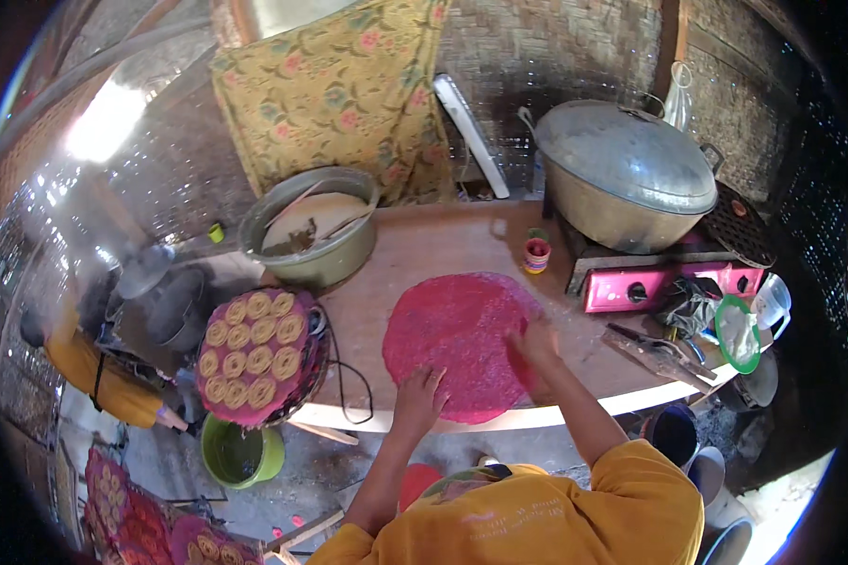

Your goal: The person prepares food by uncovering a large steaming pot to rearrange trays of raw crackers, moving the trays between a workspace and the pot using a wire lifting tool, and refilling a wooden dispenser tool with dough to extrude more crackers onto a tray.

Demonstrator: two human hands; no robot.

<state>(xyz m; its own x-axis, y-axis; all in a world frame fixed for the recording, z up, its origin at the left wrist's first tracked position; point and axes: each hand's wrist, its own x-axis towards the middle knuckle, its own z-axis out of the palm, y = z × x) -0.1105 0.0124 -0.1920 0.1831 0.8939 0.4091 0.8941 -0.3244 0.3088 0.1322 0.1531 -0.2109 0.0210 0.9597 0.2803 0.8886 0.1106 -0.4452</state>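
A round, bright pink sheet (457,330) lies on the wooden worktable (433,235), its surface slightly uneven and mottled. My left hand (422,391) rests on the sheet's lower left edge, fingers apart and slightly bent. At the sheet's right side my right hand (537,344) touches it with outstretched fingers, somewhat blurred. To the left sits a pink round mat (290,379) bearing several pale coiled rosettes (261,330). A small colourful cup (536,255) stands just beyond the sheet.
A large lidded pot (622,169) sits on a pink stove (612,290), beside tools (660,358) and a green plate (737,334). A tub (311,264) holds pale contents. Below are a green bucket (240,457) and more rosette mats (108,499). Another person's yellow-clothed body (113,377) is at far left.
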